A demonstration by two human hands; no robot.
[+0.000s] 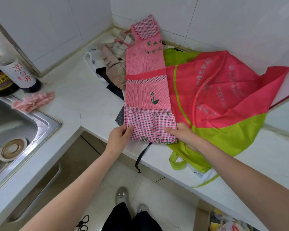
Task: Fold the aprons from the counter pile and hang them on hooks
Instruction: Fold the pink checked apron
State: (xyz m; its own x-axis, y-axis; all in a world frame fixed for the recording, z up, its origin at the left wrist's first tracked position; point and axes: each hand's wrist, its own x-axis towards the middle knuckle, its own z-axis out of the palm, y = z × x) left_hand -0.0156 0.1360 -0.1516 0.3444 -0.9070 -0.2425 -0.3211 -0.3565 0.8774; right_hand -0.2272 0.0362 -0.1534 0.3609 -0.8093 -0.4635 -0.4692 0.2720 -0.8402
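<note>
A pink checked apron [147, 84] lies folded into a long narrow strip on the white counter [80, 90], running from the corner toward me. My left hand [119, 136] pinches its near left corner. My right hand [182, 134] grips the near right corner, thumb on top of the checked hem. To the right a red and lime-green apron [220, 97] lies spread loosely, partly under the pink one. More aprons, beige dotted [113, 64] and dark ones, are bunched in the corner behind.
A steel sink [15, 130] is set into the counter on the left, with two bottles [15, 75] behind it and a pink rag [33, 101] at its rim. Tiled walls close the corner. A dark strap [141, 157] hangs over the counter edge.
</note>
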